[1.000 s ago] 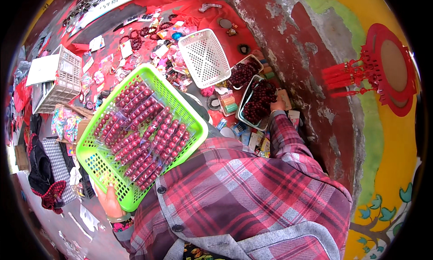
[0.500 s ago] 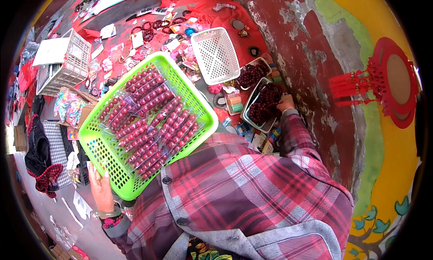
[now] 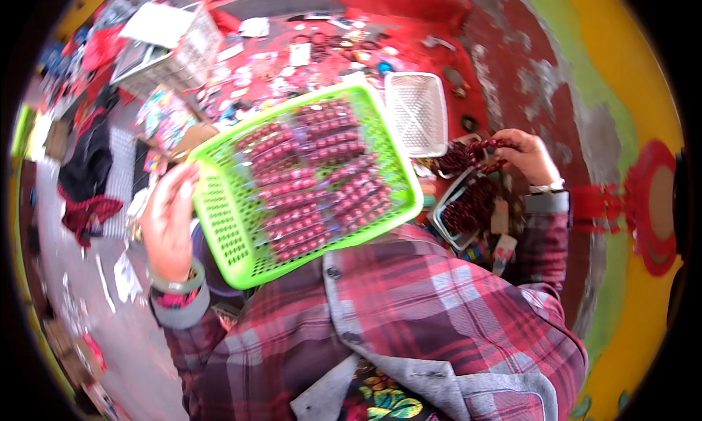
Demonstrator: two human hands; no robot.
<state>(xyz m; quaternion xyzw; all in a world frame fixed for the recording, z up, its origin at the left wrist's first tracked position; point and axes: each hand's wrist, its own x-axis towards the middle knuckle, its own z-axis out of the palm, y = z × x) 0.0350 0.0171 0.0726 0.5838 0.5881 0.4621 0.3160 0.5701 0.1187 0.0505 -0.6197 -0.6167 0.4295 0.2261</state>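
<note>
A bright green plastic basket (image 3: pixel 227 234) sits tilted in front of my body. Rows of dark red bead bracelets in clear plastic sleeves (image 3: pixel 318 176) fill most of it. My left hand (image 3: pixel 172 220) holds the basket's left end, its thumb along the rim. Off to the right, my right hand (image 3: pixel 528 158) pinches a dark red bead bracelet (image 3: pixel 484 155), lifted over a small white basket (image 3: pixel 447 231) heaped with loose dark beads (image 3: pixel 469 205). Behind that, more dark red beads (image 3: pixel 453 160) lie in another small container. Motion blurs the finer detail.
An upright white perforated basket (image 3: pixel 417 118) stands behind the green one. Small goods cover the red cloth beyond. At the left are a grey-white crate (image 3: pixel 183 59) and a dark garment (image 3: pixel 89 161). A peeling red wall (image 3: pixel 537 70) bounds the right side.
My right hand has risen from the bead-filled basket with a bead bracelet in its fingers. The view has shifted, and my left hand sits further up the green basket's left end.
</note>
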